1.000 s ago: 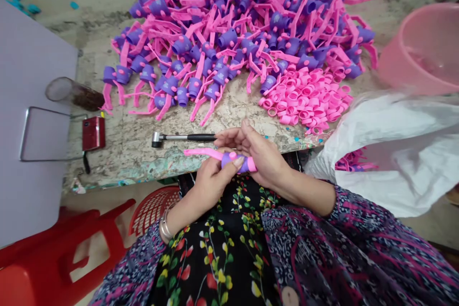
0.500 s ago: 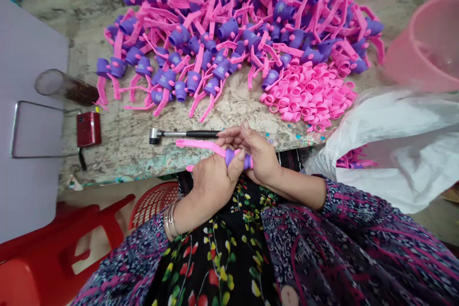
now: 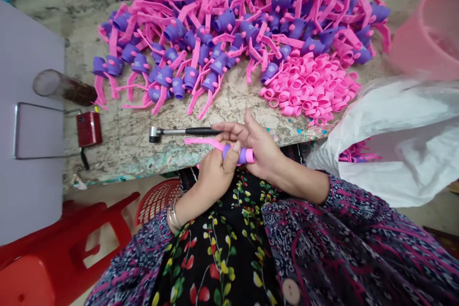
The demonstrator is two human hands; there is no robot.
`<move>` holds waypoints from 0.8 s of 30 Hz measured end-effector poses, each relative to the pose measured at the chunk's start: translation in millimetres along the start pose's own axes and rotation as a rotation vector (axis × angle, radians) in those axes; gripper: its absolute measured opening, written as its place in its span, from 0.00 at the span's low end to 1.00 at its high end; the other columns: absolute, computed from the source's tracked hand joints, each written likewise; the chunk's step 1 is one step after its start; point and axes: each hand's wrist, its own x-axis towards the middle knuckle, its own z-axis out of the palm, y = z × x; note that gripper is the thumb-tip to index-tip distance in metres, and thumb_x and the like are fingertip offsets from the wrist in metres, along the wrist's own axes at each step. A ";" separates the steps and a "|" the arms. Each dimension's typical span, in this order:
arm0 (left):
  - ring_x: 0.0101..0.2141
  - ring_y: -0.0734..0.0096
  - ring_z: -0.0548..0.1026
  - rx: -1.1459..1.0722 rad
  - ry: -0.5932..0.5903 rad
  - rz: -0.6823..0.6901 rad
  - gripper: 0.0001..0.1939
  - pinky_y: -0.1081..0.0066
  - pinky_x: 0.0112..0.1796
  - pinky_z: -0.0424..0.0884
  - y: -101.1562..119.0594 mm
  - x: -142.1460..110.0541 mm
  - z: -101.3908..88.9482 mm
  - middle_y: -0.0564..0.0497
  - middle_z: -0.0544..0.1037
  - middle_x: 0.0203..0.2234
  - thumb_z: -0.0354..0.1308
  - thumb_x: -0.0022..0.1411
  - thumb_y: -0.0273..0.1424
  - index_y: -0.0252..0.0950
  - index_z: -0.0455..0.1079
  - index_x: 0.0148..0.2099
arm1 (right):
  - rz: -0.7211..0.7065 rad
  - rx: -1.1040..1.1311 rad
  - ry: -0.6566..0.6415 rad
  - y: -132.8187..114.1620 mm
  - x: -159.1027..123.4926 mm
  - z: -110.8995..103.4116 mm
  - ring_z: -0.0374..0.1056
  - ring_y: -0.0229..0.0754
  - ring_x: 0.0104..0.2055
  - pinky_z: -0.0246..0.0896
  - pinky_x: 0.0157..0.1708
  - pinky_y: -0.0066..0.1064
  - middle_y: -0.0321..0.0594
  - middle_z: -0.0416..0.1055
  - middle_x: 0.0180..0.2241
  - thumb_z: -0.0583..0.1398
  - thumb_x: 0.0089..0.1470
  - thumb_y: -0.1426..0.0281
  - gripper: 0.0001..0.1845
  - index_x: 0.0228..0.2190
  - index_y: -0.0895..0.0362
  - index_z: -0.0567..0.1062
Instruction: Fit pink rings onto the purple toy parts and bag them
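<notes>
Your left hand (image 3: 215, 172) grips 1 purple-and-pink piece (image 3: 241, 155) | your right hand (image 3: 267, 155) is open, palm beside its pink ring (image 3: 249, 155) | hammer (image 3: 201, 131) by your right fingertips | ring might pop off if your palm pushes it crooked

The left fingers (image 3: 233, 153) partly hide the pink-and-purple piece (image 3: 242, 156); the right edge crops the bucket (image 3: 410, 40).
</notes>
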 end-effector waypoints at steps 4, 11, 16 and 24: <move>0.37 0.64 0.72 -0.217 -0.018 -0.152 0.23 0.68 0.37 0.68 -3.1 -0.5 3.7 0.47 0.74 0.37 0.45 0.67 0.50 0.37 0.68 0.42 | 0.118 0.132 -0.040 -2.4 0.5 -3.2 0.71 0.42 0.32 0.70 0.35 0.35 0.42 0.75 0.33 0.42 0.58 0.38 0.39 0.40 0.54 0.77; 0.29 0.71 0.67 -0.370 -0.026 -0.329 0.24 0.73 0.31 0.67 0.5 -2.7 6.3 0.52 0.70 0.27 0.49 0.62 0.55 0.37 0.65 0.34 | 0.182 0.184 0.016 1.8 -1.1 -0.3 0.66 0.40 0.27 0.65 0.32 0.32 0.40 0.71 0.28 0.38 0.63 0.44 0.38 0.38 0.56 0.76; 0.26 0.74 0.65 -0.409 -0.016 -0.385 0.23 0.75 0.29 0.65 -2.8 -2.6 9.2 0.54 0.68 0.24 0.50 0.62 0.53 0.37 0.63 0.31 | 0.201 0.193 0.051 1.4 -0.3 0.0 0.64 0.40 0.26 0.62 0.31 0.33 0.39 0.69 0.26 0.37 0.64 0.46 0.38 0.36 0.56 0.76; 0.19 0.78 0.58 -0.523 -0.048 -0.442 0.24 0.77 0.20 0.55 -9.7 -2.5 11.2 0.57 0.61 0.18 0.53 0.60 0.55 0.38 0.62 0.29 | 0.227 0.209 0.103 3.1 1.5 -1.0 0.63 0.40 0.25 0.60 0.31 0.32 0.38 0.68 0.24 0.37 0.65 0.46 0.38 0.34 0.57 0.76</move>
